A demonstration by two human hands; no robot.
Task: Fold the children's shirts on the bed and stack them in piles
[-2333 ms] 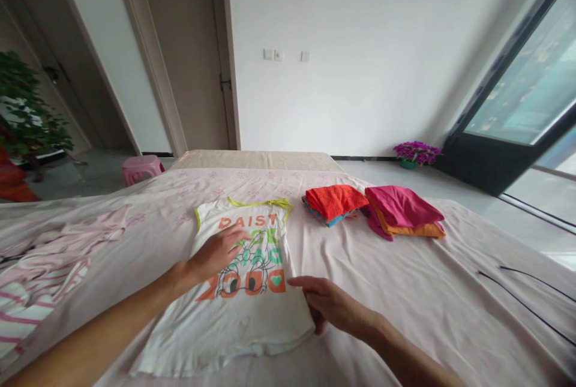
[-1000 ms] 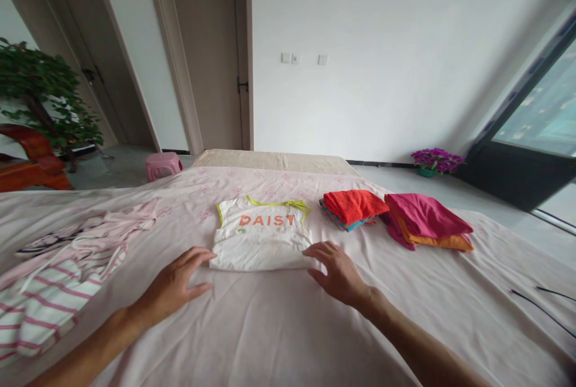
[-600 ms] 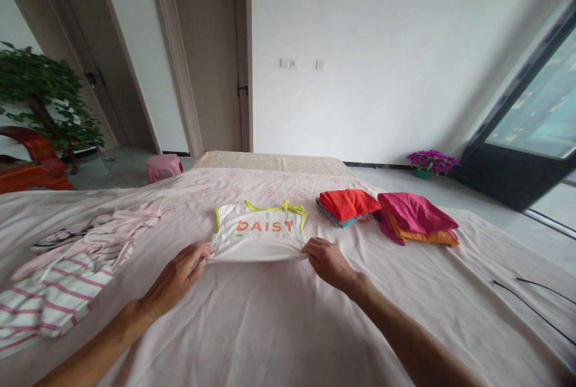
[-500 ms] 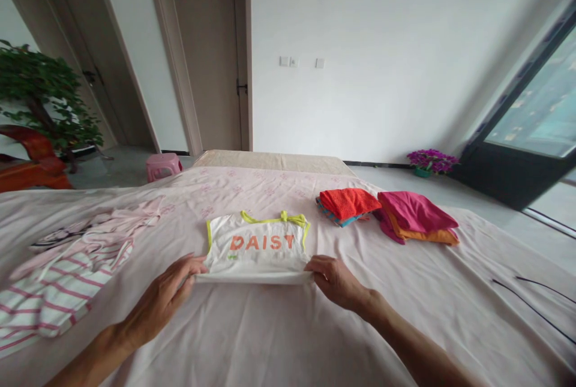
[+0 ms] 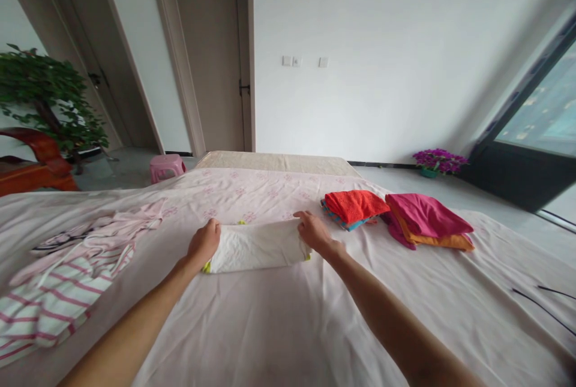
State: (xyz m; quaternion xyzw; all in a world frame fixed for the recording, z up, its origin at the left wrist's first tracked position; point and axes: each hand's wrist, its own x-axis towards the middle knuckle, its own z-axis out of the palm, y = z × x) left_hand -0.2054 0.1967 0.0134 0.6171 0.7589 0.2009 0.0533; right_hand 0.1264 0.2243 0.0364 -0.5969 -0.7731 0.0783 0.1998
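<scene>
A white sleeveless top (image 5: 258, 248) with yellow-green trim lies folded over into a flat strip on the bed. Its printed front is hidden, and bits of the trim peek out at both lower corners and along the far edge. My left hand (image 5: 207, 242) is closed on the far left corner of the fabric. At the far right corner, my right hand (image 5: 314, 232) pinches the cloth, with its index finger stretched out to the left.
Right of the top sit a red folded garment (image 5: 355, 205) on blue cloth and a magenta folded garment (image 5: 429, 219) on orange cloth. Pink and striped clothes (image 5: 63, 294) lie loosely at left. Dark cords (image 5: 542, 309) cross the pale bedsheet (image 5: 270, 333) at right.
Both hands have moved away from me, carrying the near edge of the top over to its far side. The lettering on its front is now covered.
</scene>
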